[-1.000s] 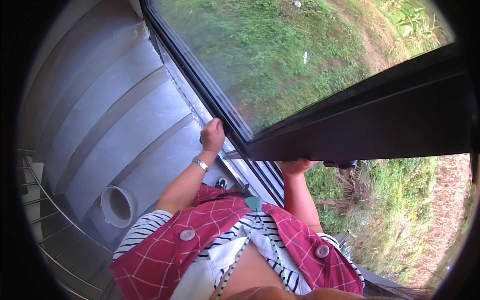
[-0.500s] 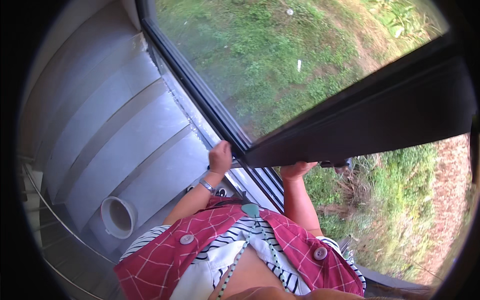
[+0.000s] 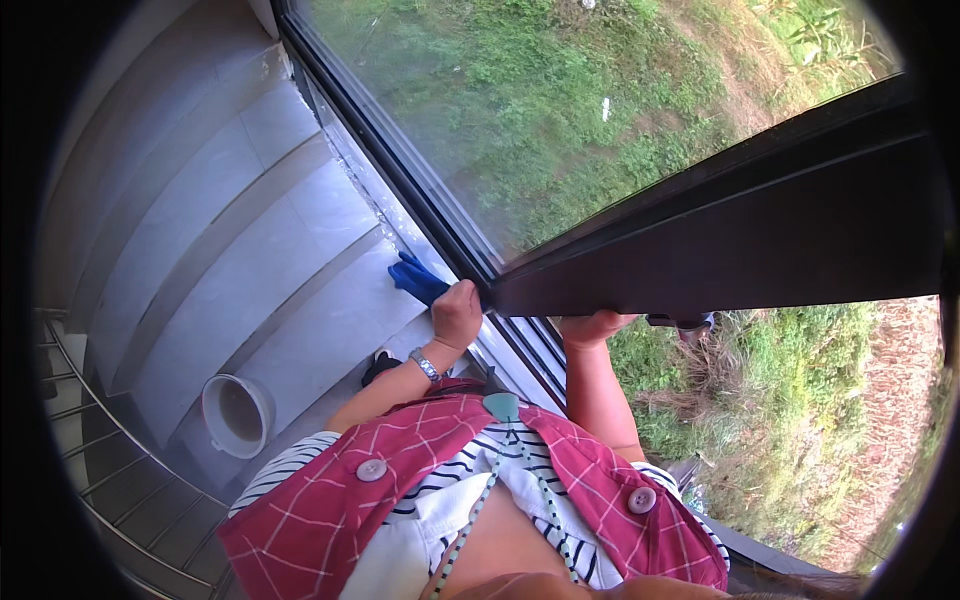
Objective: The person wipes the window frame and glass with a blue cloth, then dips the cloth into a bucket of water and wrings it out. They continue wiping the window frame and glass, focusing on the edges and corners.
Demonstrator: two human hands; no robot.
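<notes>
My left hand is closed at the lower end of the window track, beside the corner of the dark frame. Out of its fist hangs a bunched blue cloth, which lies toward the sill. My right hand grips the lower edge of the dark window frame, its fingertips partly hidden behind it. The glass pane stands above the frame, with greenery showing through.
Pale stair steps run along the left of the window. A white bucket with murky liquid stands on a lower step. A curved metal railing borders the stairs. Past the opening lies a slope with plants and dry ground.
My left hand has shifted slightly right and down, and the blue cloth now shows spread beyond it. My right hand keeps its place on the frame.
</notes>
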